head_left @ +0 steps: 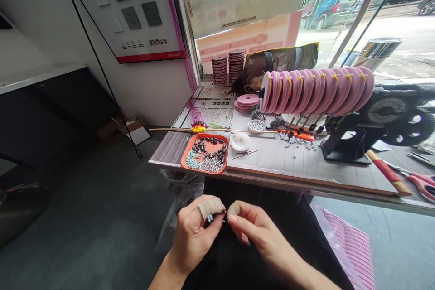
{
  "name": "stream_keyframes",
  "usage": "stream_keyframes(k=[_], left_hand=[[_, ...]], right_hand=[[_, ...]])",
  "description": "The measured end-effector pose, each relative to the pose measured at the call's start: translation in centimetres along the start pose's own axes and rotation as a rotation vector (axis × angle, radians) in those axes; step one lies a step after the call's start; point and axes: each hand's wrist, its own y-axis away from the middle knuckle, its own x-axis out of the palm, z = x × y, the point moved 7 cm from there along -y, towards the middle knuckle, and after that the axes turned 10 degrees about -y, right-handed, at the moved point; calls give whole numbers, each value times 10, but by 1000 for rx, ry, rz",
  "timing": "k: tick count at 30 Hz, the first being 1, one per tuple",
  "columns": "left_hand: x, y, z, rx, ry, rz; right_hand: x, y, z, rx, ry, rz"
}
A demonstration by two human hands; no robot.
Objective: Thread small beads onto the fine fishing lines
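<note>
Above my lap, in front of the table edge, my left hand is closed in a pinch. Small pale-blue beads with something dark show between its thumb and wrapped forefinger. Close to its fingertips, my right hand pinches too, but whatever lies between its fingers is too small to make out. Tan bandage covers both forefingers. On the table ahead, an orange tray holds black, turquoise and silvery pieces. Beside it lie a white round disc and some thin metal pins.
A black hand-cranked machine carries a row of pink spools. A thin stick crosses the table with purple threads rising behind it. Scissors lie at the right, and a bowl of small beads stands mid-table.
</note>
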Motion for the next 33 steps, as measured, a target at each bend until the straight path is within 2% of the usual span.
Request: stream_keyframes(k=[6, 10, 13, 16, 20, 22, 27, 30, 33], left_hand=[[5, 0, -1, -89, 51, 88], [12, 3, 2, -165, 105, 147], [16, 8, 12, -312, 208, 161], [21, 14, 23, -468, 334, 215], [27, 13, 22, -463, 451, 325], [27, 12, 20, -477, 532, 305], [29, 19, 22, -635, 721, 162], [33, 21, 20, -675, 787, 110], [37, 22, 24, -735, 837, 54]], right_hand=[[-4, -1, 9, -151, 227, -25], [1, 3, 15, -181, 431, 27], [2, 6, 16, -212, 517, 43], [-1, 9, 18, -282, 613, 2], [-2, 13, 21, -350, 731, -4], [-2, 14, 24, -365, 750, 6], [-3, 13, 28, -362, 770, 55], [-2, 7, 20, -295, 618, 130], [-6, 3, 9, -217, 465, 109]])
